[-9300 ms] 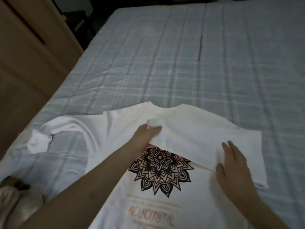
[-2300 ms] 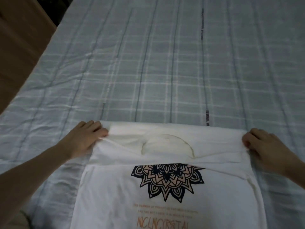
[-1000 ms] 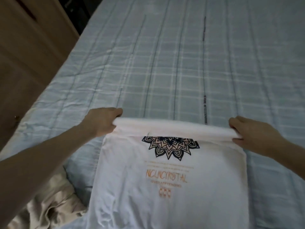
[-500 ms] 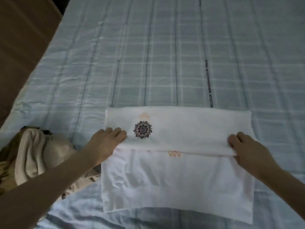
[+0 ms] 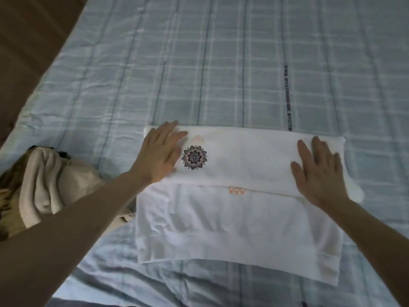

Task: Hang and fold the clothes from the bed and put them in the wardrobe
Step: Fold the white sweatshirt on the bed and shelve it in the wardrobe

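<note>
Hands point(image 5: 162, 151) now flat (seemingly) on folded shirt point(image 5: 247, 160)

Pretty dim, flat and bluish all over, no glare anywhere. Brightest on the white shirt point(image 5: 239, 204), murky along the near edge of the bed point(image 5: 221, 63). Soft focus throughout, left hand point(image 5: 162, 151) slightly smeared, stripes bowed by wide-angle warp.

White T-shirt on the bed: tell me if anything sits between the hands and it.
Nothing does. The left hand and right hand lie flat on the folded white T-shirt.
</note>
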